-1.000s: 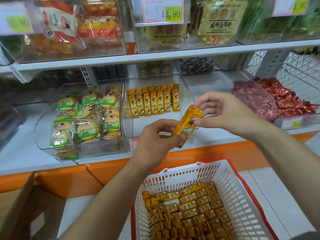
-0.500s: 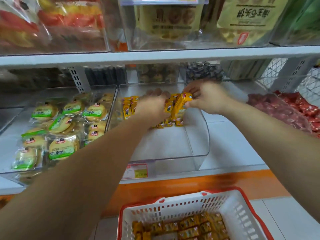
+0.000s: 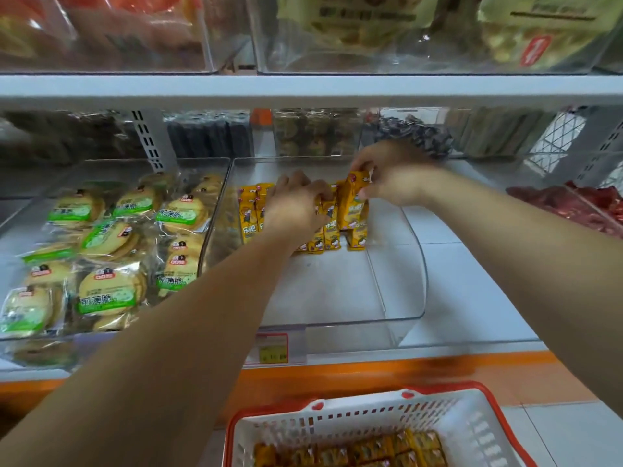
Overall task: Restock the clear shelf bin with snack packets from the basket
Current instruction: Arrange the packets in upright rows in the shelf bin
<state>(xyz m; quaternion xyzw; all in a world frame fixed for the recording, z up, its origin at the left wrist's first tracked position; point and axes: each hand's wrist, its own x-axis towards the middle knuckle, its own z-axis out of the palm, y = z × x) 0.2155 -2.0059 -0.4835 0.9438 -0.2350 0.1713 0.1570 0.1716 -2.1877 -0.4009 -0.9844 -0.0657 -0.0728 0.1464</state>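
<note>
Yellow snack packet, pinched by the right hand at the clear shelf bin's back, should be seated upright against the row gripped steady by the left hand.

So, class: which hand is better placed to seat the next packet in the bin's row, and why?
Right. The right hand pinches the packet upright at the right end of the row; the left hand holds the row, steadying it.
</note>
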